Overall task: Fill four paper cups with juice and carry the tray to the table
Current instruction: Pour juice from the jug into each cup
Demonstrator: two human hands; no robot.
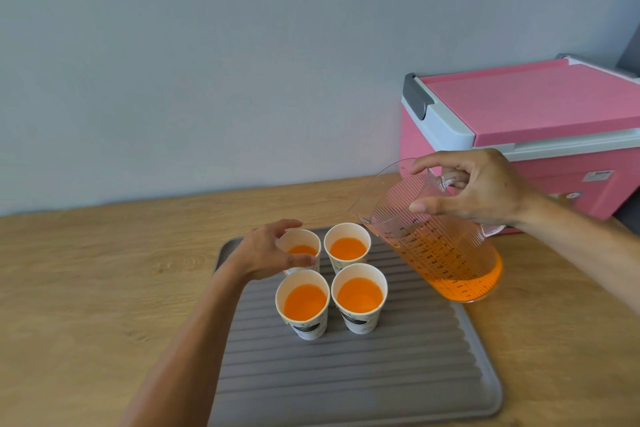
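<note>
Several white paper cups stand in a square on a grey ribbed tray [346, 378], each holding orange juice. My left hand [266, 251] curls around the back-left cup [300, 242], thumb and fingers on its sides. The back-right cup [347, 246], the front-left cup [303, 302] and the front-right cup [359, 295] stand free. My right hand [474, 187] grips the handle of a clear measuring jug [440, 253], which is tilted to the left above the tray's right edge, its spout near the back-right cup. Juice fills the jug's lower part. No stream is visible.
The tray lies on a wooden counter [86, 270] against a pale grey wall. A pink cooler box [540, 121] with a white rim and grey latch stands at the back right, right behind the jug.
</note>
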